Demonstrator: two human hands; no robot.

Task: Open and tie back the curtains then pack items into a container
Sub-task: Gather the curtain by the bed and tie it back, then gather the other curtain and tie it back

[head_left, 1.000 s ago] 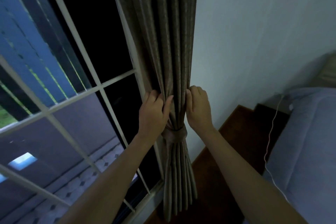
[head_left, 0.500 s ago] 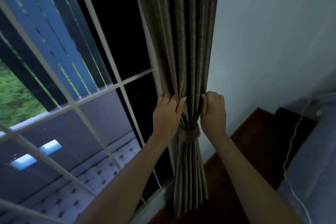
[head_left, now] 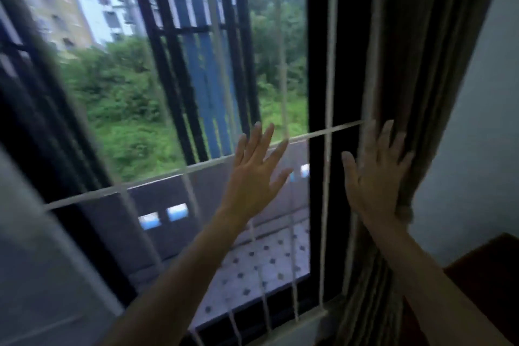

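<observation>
The brown pleated curtain (head_left: 427,64) hangs gathered at the right side of the window, cinched by a fabric tie-back (head_left: 404,212) that is mostly hidden behind my wrist. My right hand (head_left: 375,174) is open, fingers spread, its palm lying flat against the curtain's left folds just above the tie. My left hand (head_left: 254,174) is open too, fingers apart, raised in front of the window glass and touching nothing. No container or items for packing are in view.
White window bars (head_left: 327,132) cross the glass, with a dark frame (head_left: 317,36) beside the curtain. A pale wall (head_left: 477,135) stands to the right, and a dark wooden surface (head_left: 483,267) shows at the lower right. Outside are greenery and buildings.
Both hands have let go of the curtain folds and spread open. My left hand moved left, away from the curtain. The view swung left and up toward the window.
</observation>
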